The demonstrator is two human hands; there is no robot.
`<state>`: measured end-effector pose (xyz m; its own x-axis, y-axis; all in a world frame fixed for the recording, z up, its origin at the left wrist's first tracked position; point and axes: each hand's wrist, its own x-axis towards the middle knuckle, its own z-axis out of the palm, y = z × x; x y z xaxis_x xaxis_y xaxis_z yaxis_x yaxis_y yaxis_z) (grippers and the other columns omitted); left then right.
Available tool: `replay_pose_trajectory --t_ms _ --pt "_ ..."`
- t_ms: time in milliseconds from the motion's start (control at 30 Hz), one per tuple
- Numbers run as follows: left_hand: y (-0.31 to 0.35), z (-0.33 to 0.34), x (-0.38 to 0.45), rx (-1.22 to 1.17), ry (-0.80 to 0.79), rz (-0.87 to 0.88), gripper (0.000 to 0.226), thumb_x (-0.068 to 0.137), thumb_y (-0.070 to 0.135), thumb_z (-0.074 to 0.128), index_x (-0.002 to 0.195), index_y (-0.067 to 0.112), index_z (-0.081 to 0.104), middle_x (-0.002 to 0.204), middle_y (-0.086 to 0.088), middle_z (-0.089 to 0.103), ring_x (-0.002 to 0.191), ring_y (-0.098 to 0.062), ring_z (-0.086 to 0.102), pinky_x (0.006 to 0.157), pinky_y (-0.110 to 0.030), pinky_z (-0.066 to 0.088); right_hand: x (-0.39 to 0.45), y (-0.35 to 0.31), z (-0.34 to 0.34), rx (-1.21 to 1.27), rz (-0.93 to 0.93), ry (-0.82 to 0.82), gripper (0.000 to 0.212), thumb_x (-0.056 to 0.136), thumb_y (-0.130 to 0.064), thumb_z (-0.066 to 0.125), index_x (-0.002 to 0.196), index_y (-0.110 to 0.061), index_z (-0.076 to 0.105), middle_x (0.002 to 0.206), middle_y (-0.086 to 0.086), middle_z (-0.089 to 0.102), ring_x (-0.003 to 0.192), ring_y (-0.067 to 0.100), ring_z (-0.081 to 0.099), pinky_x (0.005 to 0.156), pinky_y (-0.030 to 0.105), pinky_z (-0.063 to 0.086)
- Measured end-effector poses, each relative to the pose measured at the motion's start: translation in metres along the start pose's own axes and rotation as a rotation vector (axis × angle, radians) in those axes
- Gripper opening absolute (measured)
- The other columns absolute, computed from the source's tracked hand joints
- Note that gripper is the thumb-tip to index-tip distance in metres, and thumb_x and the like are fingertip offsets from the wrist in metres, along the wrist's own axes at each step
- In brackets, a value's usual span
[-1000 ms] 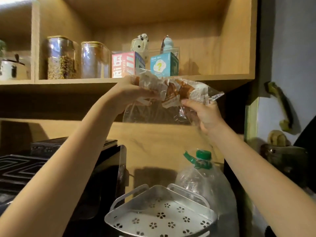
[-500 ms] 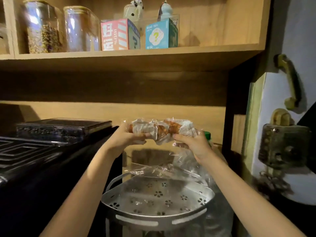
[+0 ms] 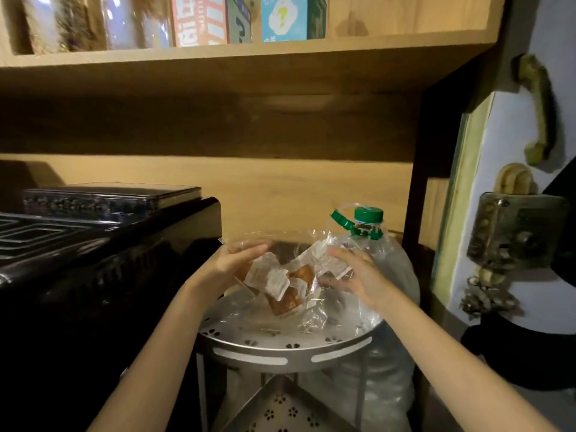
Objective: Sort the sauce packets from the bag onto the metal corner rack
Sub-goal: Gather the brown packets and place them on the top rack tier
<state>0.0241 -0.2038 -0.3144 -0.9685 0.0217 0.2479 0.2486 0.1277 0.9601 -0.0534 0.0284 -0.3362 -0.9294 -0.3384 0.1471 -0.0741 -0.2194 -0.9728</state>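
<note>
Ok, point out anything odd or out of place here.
Nothing is spilled or damaged. The sauce packets sit jumbled inside the clear bag over the corner rack's top tier, between both hands, unsorted.

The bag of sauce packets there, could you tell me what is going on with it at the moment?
A person has both hands on a clear plastic bag of sauce packets just above the top tier of the metal corner rack. The left hand steadies one side with straight fingers and the right hand is at the other. The packets are not yet out of the bag. A large bottle with a green cap stands just behind the rack.
</note>
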Motion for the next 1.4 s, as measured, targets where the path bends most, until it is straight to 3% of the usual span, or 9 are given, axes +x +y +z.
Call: replay_pose_trajectory --t_ms 100,267,533,700,933,1067,1200,1333,1400 --pt "0.007 -0.002 0.0 -0.041 0.059 -0.034 0.03 0.073 0.038 0.066 0.097 0.021 0.073 0.103 -0.005 0.072 0.1 -0.028 0.065 0.078 -0.041 0.052 -0.002 -0.009 0.005 0.083 -0.025 0.012 0.014 0.08 -0.029 0.064 0.091 -0.022 0.068 0.11 0.008 0.063 0.099 0.025 0.059 0.074 0.036 0.053" --pt "0.032 -0.003 -0.007 0.093 0.042 0.082 0.031 0.083 0.033 0.056 0.107 0.017 0.069 0.103 -0.002 0.073 0.097 -0.014 0.068 0.071 -0.021 0.054 -0.002 -0.02 0.007 -0.031 -0.164 0.047 0.02 0.086 -0.029 0.056 0.095 -0.022 0.073 0.114 0.004 0.067 0.113 0.022 0.056 0.094 0.04 0.043" --pt "0.041 -0.003 -0.012 0.148 0.236 0.175 0.03 0.084 0.032 0.059 0.108 0.016 0.067 0.095 0.002 0.074 0.085 -0.008 0.07 0.076 -0.022 0.055 -0.004 -0.033 0.01 0.055 -0.182 -0.048 0.018 0.09 -0.018 0.052 0.096 -0.008 0.066 0.089 0.008 0.072 0.078 0.019 0.069 0.066 0.029 0.057" --pt "0.008 -0.01 -0.018 0.1 0.365 0.077 0.058 0.07 0.03 0.077 0.122 0.021 0.055 0.102 -0.005 0.068 0.095 -0.016 0.064 0.081 -0.028 0.049 -0.002 -0.038 0.014 0.054 -0.202 -0.06 0.016 0.09 -0.018 0.052 0.093 -0.012 0.067 0.087 0.004 0.073 0.076 0.016 0.07 0.065 0.027 0.057" --pt "-0.011 -0.01 -0.017 0.081 0.347 0.101 0.018 0.073 0.005 0.072 0.087 -0.006 0.071 0.074 -0.009 0.074 0.066 -0.01 0.07 0.063 -0.019 0.052 -0.001 -0.042 0.006 0.121 -0.15 -0.062 0.028 0.084 -0.024 0.057 0.106 -0.007 0.063 0.099 0.009 0.069 0.083 0.017 0.068 0.067 0.026 0.058" --pt "-0.003 -0.005 -0.013 0.093 0.411 0.236 0.017 0.077 0.001 0.067 0.086 -0.013 0.068 0.058 0.0 0.071 0.056 -0.008 0.066 0.058 -0.016 0.053 -0.008 -0.034 -0.008 0.117 -0.102 -0.152 0.057 0.05 -0.048 0.082 0.1 -0.023 0.071 0.122 0.01 0.063 0.108 0.024 0.062 0.091 0.038 0.052" --pt "0.003 0.001 -0.012 0.074 0.442 0.304 0.014 0.078 -0.001 0.065 0.085 -0.013 0.067 0.051 0.004 0.069 0.048 -0.004 0.063 0.05 -0.013 0.05 -0.019 -0.015 -0.025 0.099 0.019 -0.391 0.083 0.043 -0.027 0.091 0.118 -0.012 0.059 0.12 0.012 0.065 0.113 0.024 0.061 0.096 0.036 0.049" --pt "0.01 0.004 -0.011 -0.005 0.464 0.33 0.008 0.08 0.001 0.065 0.082 -0.007 0.068 0.048 0.003 0.066 0.038 0.0 0.055 0.042 -0.011 0.043 -0.027 -0.009 -0.022 -0.108 0.028 -0.269 0.022 0.081 -0.006 0.064 0.102 -0.012 0.069 0.106 0.011 0.071 0.097 0.02 0.068 0.083 0.028 0.055" --pt "0.012 0.004 -0.01 0.029 0.469 0.368 0.009 0.08 0.002 0.066 0.084 -0.005 0.069 0.053 0.003 0.068 0.041 0.0 0.057 0.044 -0.012 0.044 -0.025 -0.009 -0.019 -0.055 -0.008 -0.179 0.02 0.089 -0.008 0.053 0.091 -0.011 0.072 0.092 0.008 0.074 0.085 0.017 0.07 0.071 0.025 0.057"
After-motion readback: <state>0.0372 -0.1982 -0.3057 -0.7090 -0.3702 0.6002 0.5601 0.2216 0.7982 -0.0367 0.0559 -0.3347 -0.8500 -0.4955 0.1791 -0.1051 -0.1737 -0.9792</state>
